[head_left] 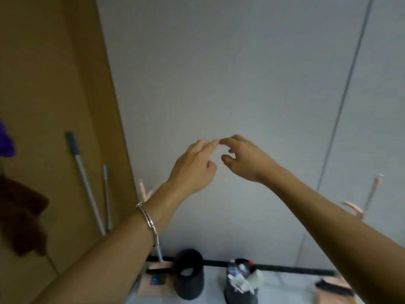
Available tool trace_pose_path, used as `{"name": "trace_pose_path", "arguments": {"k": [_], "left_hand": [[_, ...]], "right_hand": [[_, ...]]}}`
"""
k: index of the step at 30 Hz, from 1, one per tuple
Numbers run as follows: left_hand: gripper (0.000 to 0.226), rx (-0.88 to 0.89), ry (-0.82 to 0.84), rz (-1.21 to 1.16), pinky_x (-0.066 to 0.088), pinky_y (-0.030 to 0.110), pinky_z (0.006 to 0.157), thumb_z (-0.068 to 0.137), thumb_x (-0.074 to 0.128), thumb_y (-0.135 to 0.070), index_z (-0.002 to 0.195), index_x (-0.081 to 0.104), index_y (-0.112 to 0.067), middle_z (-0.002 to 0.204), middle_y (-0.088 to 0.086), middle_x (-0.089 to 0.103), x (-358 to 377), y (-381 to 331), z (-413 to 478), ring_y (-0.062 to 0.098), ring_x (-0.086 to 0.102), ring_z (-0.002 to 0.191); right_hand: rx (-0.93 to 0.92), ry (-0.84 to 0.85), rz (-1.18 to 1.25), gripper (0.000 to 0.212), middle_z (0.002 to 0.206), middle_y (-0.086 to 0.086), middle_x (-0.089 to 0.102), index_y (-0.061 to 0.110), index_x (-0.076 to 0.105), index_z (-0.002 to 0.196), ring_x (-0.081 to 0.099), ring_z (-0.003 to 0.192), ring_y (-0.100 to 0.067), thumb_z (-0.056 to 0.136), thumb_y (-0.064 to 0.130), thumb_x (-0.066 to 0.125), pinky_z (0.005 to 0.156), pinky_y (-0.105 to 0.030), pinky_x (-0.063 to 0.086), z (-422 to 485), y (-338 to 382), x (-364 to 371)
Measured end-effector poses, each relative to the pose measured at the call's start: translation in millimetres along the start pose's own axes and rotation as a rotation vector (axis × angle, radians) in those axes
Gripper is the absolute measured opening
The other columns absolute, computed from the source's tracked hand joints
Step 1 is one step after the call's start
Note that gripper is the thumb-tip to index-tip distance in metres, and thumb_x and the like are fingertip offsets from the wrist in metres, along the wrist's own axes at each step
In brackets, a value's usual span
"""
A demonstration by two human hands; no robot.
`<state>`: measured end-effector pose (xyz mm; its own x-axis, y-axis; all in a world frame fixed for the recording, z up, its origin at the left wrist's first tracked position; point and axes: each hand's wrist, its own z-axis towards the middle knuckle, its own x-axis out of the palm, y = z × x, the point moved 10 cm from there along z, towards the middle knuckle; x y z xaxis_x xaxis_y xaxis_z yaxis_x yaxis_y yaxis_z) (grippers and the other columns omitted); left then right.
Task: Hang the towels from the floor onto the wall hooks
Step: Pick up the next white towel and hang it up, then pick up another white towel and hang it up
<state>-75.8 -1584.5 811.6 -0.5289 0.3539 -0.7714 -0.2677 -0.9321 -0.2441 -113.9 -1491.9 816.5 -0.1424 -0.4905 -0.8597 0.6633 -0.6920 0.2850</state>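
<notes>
While both arms reach up to the grey wall (219,73), the left hand (192,170) and right hand (247,161) meet at centre frame, index fingertips touching. Both are loose and empty: no towel is held, and no hook shows where the fingertips meet.

A pink hook (143,190) sits on the wall at lower left, partly behind the left forearm. A second hook (354,208) sits at lower right. Both are bare. At the far left edge hangs a blurred brown cloth (22,216), possibly a towel, with a purple shape (6,141) above it; neither is clear enough to name with certainty. No towel can be seen on the strip of floor (285,288) along the bottom.

Likely risks from here:
- The hands are raised between the hooks, not at one, so a towel brought here could miss its hook.
- The hooks look small, so a towel draped off-centre could slide off.
- A black bin (189,279) and a full bin (241,284) stand directly below, so a dropped towel could land in the rubbish.
- Two poles (86,183) lean at left, where a swinging elbow or towel could topple them.
</notes>
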Motion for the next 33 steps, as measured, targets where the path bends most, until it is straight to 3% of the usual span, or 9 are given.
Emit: {"name": "trace_pose_path", "arguments": {"k": [4,11,15,19,24,29,33], "left_hand": [[0.060,0.029,0.132,-0.249,0.028,0.026,0.107,0.092,0.047,-0.012,0.147,0.027,-0.029,0.150,-0.004,0.027,81,-65,-19,0.012,0.026,0.137],[0.057,-0.123,0.463,-0.516,0.023,0.019,0.100,0.093,0.045,-0.011,0.146,0.030,-0.026,0.151,-0.003,0.027,206,-94,-52,0.015,0.028,0.138],[0.058,-0.130,0.611,-0.577,0.026,0.020,0.096,0.093,0.046,-0.011,0.147,0.030,-0.026,0.151,-0.003,0.026,268,-105,-75,0.016,0.031,0.136],[0.057,-0.077,0.727,-0.549,0.028,0.024,0.103,0.091,0.046,-0.011,0.146,0.033,-0.024,0.149,-0.003,0.029,312,-100,-84,0.016,0.032,0.135],[0.056,-0.113,0.820,-0.548,0.028,0.028,0.107,0.091,0.045,-0.012,0.145,0.035,-0.021,0.150,-0.001,0.029,350,-80,-74,0.017,0.032,0.136],[0.054,-0.007,0.870,-0.571,0.029,0.028,0.106,0.092,0.046,-0.012,0.144,0.036,-0.019,0.150,0.000,0.029,369,-96,-46,0.019,0.032,0.135],[0.050,0.225,0.922,-0.580,0.028,0.020,0.096,0.092,0.049,-0.014,0.142,0.040,-0.020,0.145,0.001,0.037,381,-140,-39,0.019,0.038,0.130]], "right_hand": [[0.197,0.058,0.000,0.046,0.138,-0.002,0.045,0.023,0.043,0.140,0.051,0.120,-0.018,0.095,0.028,0.050,0.101,-0.033,0.043,-73,-84,3],[0.497,0.172,-0.025,0.044,0.140,-0.004,0.044,0.023,0.044,0.138,0.050,0.122,-0.019,0.095,0.029,0.050,0.102,-0.036,0.043,-161,-171,37],[0.695,0.249,-0.059,0.045,0.139,-0.006,0.044,0.021,0.043,0.139,0.049,0.122,-0.021,0.096,0.027,0.050,0.100,-0.034,0.041,-204,-214,57],[0.917,0.336,-0.039,0.049,0.142,-0.007,0.041,0.019,0.039,0.142,0.047,0.124,-0.026,0.095,0.023,0.053,0.101,-0.038,0.043,-244,-247,81],[1.050,0.440,-0.011,0.051,0.144,-0.009,0.041,0.018,0.037,0.144,0.044,0.128,-0.026,0.095,0.022,0.052,0.100,-0.037,0.040,-254,-268,102],[1.166,0.369,-0.029,0.049,0.142,-0.008,0.044,0.019,0.038,0.143,0.045,0.126,-0.025,0.096,0.025,0.051,0.097,-0.033,0.041,-257,-285,93],[1.289,0.325,-0.071,0.049,0.141,-0.006,0.044,0.022,0.037,0.143,0.048,0.123,-0.023,0.096,0.028,0.049,0.097,-0.033,0.043,-287,-289,85]]}}
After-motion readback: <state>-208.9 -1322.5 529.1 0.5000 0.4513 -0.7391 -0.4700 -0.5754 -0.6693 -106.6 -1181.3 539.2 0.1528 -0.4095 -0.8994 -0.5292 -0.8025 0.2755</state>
